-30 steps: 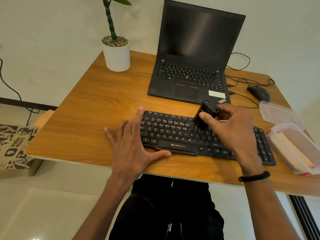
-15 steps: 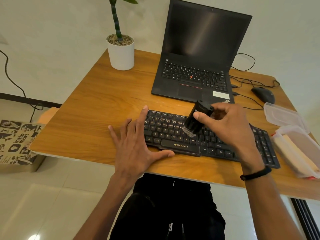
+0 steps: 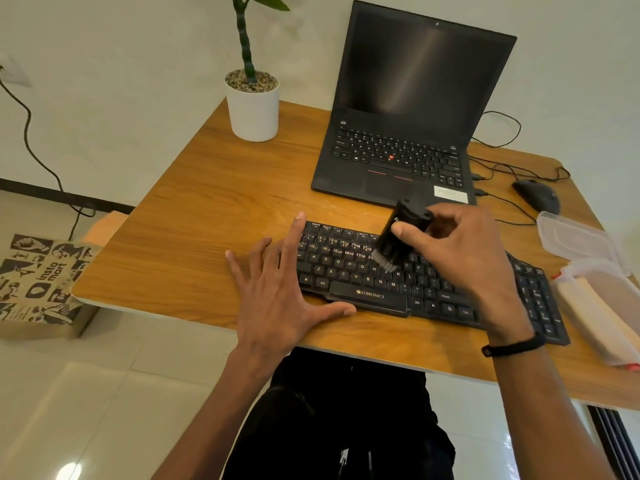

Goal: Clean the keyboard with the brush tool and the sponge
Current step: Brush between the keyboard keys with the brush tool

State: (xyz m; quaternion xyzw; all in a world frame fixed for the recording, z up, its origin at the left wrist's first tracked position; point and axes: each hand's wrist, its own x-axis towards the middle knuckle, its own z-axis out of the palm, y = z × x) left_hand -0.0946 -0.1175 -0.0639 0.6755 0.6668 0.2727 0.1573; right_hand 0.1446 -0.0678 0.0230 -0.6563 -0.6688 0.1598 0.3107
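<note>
A black keyboard [image 3: 349, 268] lies across the front of the wooden desk [image 3: 214, 216]. My right hand [image 3: 464, 258] grips a black brush tool [image 3: 398, 237], tilted, with its grey bristles touching the keys near the middle of the keyboard. My left hand [image 3: 277, 292] lies flat with fingers spread at the keyboard's left end; its index finger rests along the left edge and its thumb along the front edge. A pale sponge [image 3: 588, 306] lies in the open clear box at the right.
An open black laptop [image 3: 408, 133] stands behind the keyboard. A white plant pot [image 3: 252, 109] is at the back left. A black mouse [image 3: 538, 195] with cables, a clear box lid [image 3: 575, 237] and the clear box [image 3: 609, 282] sit at the right. A paper bag [image 3: 38, 282] stands on the floor.
My right hand has tipped the brush tool down so its bristles now touch the keys and drag along them. My left hand stays in place.
</note>
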